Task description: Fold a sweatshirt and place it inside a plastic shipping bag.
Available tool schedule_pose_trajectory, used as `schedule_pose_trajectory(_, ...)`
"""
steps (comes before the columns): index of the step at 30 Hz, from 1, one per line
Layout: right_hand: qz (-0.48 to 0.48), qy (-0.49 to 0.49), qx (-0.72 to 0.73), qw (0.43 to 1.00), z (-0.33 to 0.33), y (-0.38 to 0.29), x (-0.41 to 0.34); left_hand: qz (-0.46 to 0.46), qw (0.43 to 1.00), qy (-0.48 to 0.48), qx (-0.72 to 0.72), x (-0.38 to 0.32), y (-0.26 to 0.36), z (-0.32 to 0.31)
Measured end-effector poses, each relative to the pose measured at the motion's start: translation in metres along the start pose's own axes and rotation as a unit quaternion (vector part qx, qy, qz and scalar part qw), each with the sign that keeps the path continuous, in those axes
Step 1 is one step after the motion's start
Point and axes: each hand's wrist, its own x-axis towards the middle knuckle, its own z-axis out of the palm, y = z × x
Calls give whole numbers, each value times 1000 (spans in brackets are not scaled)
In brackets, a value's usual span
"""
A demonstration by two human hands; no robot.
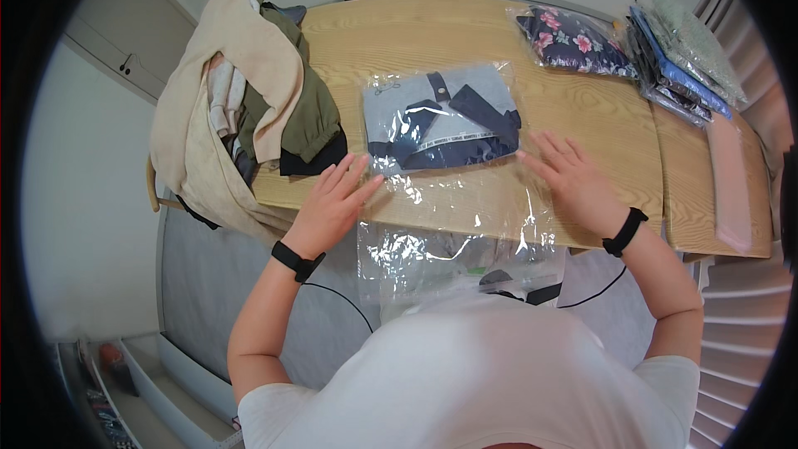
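Observation:
A folded grey and navy garment (461, 115) lies inside a clear plastic bag (436, 199) on the wooden table (405, 31). The bag's empty lower part hangs over the table's front edge towards my body. My left hand (340, 196) is at the bag's left side, fingers apart, fingertips by the garment's lower left corner. On the other side, my right hand (570, 178) is spread, its fingertips by the garment's lower right corner. Neither hand grips anything; whether the fingertips press on the plastic cannot be told.
Loose clothes in cream (249, 31) and olive green (312, 112) are heaped at the table's left end. A bagged floral garment (573, 40) lies at the back right, beside a stack of bagged clothes (686, 62). A pink strip (729, 181) lies at the right.

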Motion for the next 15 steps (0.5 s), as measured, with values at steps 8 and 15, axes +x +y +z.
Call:
schedule_pose_trajectory(8, -55, -28, 22, 998, 16, 5, 13, 55, 998, -32, -9, 10, -15, 18)
schedule_pose_trajectory(15, -33, 7, 353, 935, 13, 46, 31, -12, 965, 60, -257, 33, -42, -8)
